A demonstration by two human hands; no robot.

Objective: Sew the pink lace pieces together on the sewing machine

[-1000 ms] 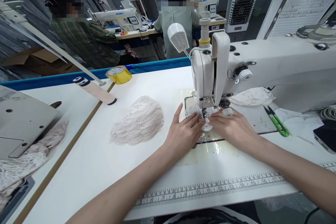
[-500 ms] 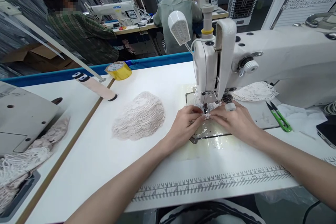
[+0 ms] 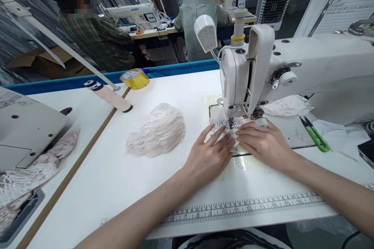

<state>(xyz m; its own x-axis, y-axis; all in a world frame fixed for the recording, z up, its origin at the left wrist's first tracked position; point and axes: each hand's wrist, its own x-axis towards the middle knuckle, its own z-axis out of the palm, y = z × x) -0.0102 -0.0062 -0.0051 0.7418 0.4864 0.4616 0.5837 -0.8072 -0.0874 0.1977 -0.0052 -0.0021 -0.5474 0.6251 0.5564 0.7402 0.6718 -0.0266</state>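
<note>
White lace fabric [image 3: 217, 120] lies under the presser foot of a white sewing machine [image 3: 235, 74], spreading left of the needle. My left hand [image 3: 209, 153] rests on the near left side of this lace, palm down with its fingers spread. On the right of the needle, my right hand [image 3: 264, 138] lies with fingers stretched out, their tips on the lace close to the presser foot. Its thumb is mostly hidden. Left of my hands sits a fanned stack of lace pieces [image 3: 157, 130].
Behind the machine neck lies another lace piece [image 3: 289, 106]. Green thread snips [image 3: 317, 136] are on the right. A thread cone [image 3: 109, 96] and yellow tape roll [image 3: 136, 79] lie at the back left. A printed ruler [image 3: 219, 212] runs along the front edge. Two people sit beyond.
My left hand has gone from a pinch at the needle to spread fingers lying flat nearer me. More lace shows around the presser foot. The right hand's fingers have straightened, and the view has shifted slightly.
</note>
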